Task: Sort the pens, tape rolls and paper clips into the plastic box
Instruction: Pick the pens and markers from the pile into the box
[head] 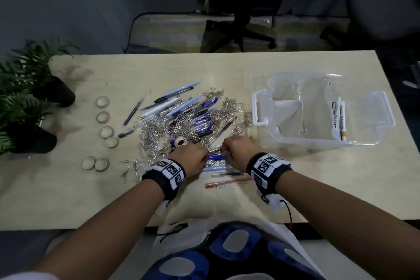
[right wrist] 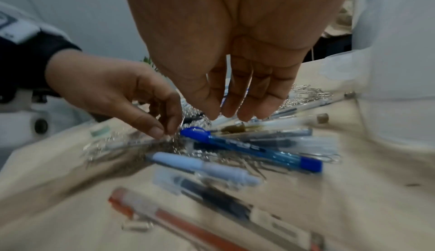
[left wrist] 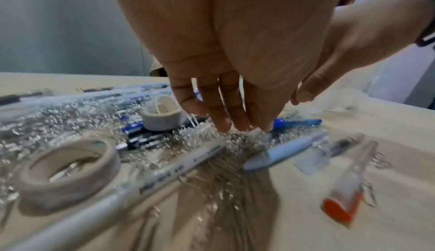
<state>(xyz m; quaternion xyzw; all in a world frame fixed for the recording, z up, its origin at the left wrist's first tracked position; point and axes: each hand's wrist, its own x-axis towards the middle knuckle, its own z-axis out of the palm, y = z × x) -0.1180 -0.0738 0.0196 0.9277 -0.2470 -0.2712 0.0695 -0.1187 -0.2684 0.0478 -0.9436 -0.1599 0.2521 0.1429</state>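
At the near edge of the heap on the worktop (head: 68, 193), both hands work close together: left hand (head: 192, 158) has thumb and forefinger tips pinched in the paper clips (head: 156, 136), right hand (head: 236, 151) hangs just beside it, fingers straight and loosely spread above the pens (head: 181, 107), holding nothing I can see. Risk, I'd say: clips are tangled through the pens, so a pinch lifts a chain, drags the blue pen (right wrist: 252, 150), scatters clips. Plastic box (head: 322, 107) sits to the right, only markers (head: 339, 120) inside; tape rolls (head: 103, 117) remain left of the heap.
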